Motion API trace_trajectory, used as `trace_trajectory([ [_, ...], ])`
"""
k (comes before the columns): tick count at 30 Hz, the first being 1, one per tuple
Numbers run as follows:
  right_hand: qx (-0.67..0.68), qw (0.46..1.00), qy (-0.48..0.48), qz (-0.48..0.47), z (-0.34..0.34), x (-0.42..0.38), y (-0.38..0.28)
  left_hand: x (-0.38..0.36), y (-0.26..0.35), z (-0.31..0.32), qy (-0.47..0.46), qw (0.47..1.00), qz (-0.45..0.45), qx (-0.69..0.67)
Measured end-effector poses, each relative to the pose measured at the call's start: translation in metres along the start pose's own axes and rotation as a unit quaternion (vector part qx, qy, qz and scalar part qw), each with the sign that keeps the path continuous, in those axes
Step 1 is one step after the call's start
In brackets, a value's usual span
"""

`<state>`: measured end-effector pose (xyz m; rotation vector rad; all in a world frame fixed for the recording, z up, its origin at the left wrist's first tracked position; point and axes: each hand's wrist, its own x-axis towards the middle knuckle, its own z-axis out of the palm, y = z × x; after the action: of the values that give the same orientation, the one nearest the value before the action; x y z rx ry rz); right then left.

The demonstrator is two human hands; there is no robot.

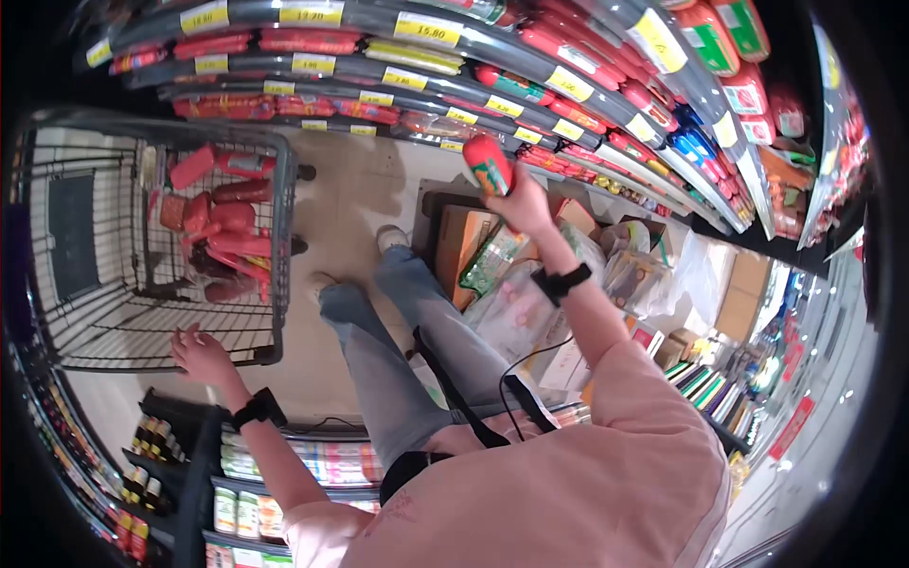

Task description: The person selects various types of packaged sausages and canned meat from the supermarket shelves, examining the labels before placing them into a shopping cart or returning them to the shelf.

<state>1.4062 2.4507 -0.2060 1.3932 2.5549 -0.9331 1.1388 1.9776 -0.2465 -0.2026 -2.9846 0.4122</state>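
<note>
My right hand (528,206) is closed around a thick red-wrapped sausage (488,164) with a green patch on its label. It is raised in front of the lower shelves, above a cart of boxes and bags. To the left, my left hand (201,356) has its fingers spread and overlaps the near rim of the shopping cart (281,222). Inside that cart lie several red packages (227,220) and sausages, heaped toward the side closest to my feet. A black band circles each wrist.
Curved shelves (417,62) of red-wrapped sausages with yellow price tags run across the top. Beside my legs, a low cart holds a cardboard box (461,248) and plastic bags (516,303). Behind me stands a shelf of jars (248,514), with dark bottles (147,488) at lower left.
</note>
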Motion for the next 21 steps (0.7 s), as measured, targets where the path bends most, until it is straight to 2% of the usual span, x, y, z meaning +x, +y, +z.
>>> trace_trajectory([
  [2, -0.143, 0.978, 0.121, -0.089, -0.005, 0.035, 0.020, -0.004, 0.000, 0.001, -0.001, 1.000, -0.011, -0.001],
  [6, -0.302, 0.918, 0.164, -0.199, -0.030, 0.104, 0.056, -0.002, 0.003, -0.009, -0.002, 0.998, -0.037, -0.056],
  [8, -0.363, 0.887, 0.190, -0.212, -0.036, 0.115, 0.054, -0.003, -0.004, 0.000, 0.062, 0.988, 0.007, -0.141],
  [10, -0.374, 0.881, 0.184, -0.223, -0.036, 0.124, 0.056, -0.003, -0.006, 0.000, 0.108, 0.982, 0.049, -0.146],
  [13, -0.381, 0.873, 0.227, -0.203, -0.033, 0.142, 0.067, -0.004, -0.015, 0.010, 0.114, 0.968, 0.058, -0.215],
  [16, -0.402, 0.874, 0.252, -0.102, -0.031, 0.166, 0.073, -0.005, -0.018, 0.014, 0.126, 0.961, 0.061, -0.238],
  [17, -0.407, 0.871, 0.253, -0.108, -0.030, 0.173, 0.070, -0.005, -0.019, 0.014, 0.130, 0.957, 0.071, -0.249],
  [19, -0.470, 0.848, 0.241, -0.047, -0.028, 0.182, 0.064, -0.006, -0.022, 0.017, 0.127, 0.954, 0.068, -0.263],
  [21, -0.453, 0.854, 0.249, -0.059, -0.026, 0.190, 0.070, -0.006, -0.023, 0.017, 0.132, 0.958, 0.068, -0.247],
])
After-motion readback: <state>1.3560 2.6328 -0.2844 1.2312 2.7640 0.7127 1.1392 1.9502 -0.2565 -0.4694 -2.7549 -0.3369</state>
